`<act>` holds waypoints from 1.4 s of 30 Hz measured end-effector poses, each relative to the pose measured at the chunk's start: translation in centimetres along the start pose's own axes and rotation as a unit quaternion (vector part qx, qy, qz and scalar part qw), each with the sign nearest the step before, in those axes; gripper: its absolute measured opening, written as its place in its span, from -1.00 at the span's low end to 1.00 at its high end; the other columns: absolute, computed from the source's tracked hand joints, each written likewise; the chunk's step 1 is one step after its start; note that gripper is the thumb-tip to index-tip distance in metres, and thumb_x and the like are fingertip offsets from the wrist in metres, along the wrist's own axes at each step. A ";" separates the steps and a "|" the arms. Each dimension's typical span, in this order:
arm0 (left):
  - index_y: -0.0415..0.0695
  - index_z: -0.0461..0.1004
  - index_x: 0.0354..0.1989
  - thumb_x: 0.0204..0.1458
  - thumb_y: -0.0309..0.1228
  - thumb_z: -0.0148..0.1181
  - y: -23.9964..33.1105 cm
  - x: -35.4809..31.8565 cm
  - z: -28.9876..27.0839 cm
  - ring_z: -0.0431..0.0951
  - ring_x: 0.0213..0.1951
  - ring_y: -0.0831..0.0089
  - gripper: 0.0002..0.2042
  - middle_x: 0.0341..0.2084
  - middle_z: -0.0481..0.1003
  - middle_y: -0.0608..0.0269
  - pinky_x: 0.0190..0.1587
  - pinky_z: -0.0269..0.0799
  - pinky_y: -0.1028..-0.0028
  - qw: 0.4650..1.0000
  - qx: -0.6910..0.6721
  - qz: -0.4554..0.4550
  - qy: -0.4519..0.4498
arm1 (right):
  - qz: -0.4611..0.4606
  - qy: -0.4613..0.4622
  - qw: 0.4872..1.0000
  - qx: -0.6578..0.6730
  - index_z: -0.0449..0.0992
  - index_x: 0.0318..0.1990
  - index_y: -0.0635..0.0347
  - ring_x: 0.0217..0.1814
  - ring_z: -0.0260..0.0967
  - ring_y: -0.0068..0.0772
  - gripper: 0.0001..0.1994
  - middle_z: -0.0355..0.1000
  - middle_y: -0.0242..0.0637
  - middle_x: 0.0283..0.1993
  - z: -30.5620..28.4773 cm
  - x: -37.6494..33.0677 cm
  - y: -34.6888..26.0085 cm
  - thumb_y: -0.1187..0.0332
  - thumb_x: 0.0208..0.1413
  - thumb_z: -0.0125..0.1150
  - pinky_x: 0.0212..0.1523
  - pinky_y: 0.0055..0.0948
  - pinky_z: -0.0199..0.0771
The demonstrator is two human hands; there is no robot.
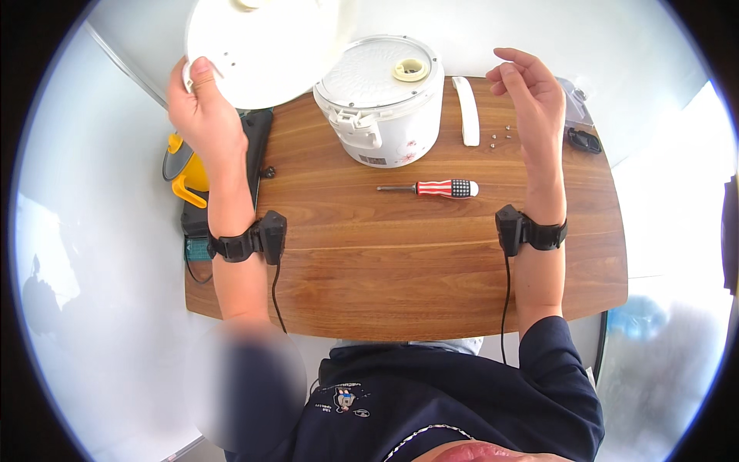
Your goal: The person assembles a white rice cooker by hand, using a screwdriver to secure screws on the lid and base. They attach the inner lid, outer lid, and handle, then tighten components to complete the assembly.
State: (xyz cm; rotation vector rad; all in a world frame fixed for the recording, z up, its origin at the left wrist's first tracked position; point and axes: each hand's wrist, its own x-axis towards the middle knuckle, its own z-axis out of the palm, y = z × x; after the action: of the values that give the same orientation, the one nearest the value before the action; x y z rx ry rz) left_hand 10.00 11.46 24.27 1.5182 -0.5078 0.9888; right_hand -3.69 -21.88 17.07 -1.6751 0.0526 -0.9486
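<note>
My left hand (204, 115) is raised at the far left and closed on the edge of a white round lid cover (265, 58), thumb on top. The cover is tilted, partly out of the picture, and overlaps the lid of a white rice cooker (408, 131). That lid shows a metal-rimmed top with a cream ring (411, 70). On the right, my right hand (536, 96) hangs in the air with loosely bent fingers, and nothing shows in it. Below and beside it lie a white curved handle (467, 115) and several small screws (493, 138).
A screwdriver (443, 189) with a red, white and dark handle lies mid-table (400, 269). At the left edge are a black case (256, 138) and a yellow-and-grey tool (188, 181). A small black part (585, 140) and a clear bag (577, 112) lie far right. Cables hang from both wrist straps.
</note>
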 end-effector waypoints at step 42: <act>-0.03 0.53 0.08 0.26 -0.43 0.28 3.6 -3.1 15.4 0.72 0.08 0.18 -0.76 -0.03 0.71 0.14 0.16 0.63 0.22 0.709 -0.067 0.691 0.120 | 0.119 -0.034 0.906 0.405 0.50 0.14 0.34 0.03 0.63 -0.40 -0.70 0.62 -0.18 0.07 1.6 -4.5 -7.4 0.27 0.46 0.14 0.11 -0.35 0.66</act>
State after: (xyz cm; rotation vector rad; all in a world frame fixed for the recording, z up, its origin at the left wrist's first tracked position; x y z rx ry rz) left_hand 10.08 -4.65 24.68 0.6203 -1.5788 2.1648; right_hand -8.90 -15.79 20.73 -0.8960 -0.1647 -0.5951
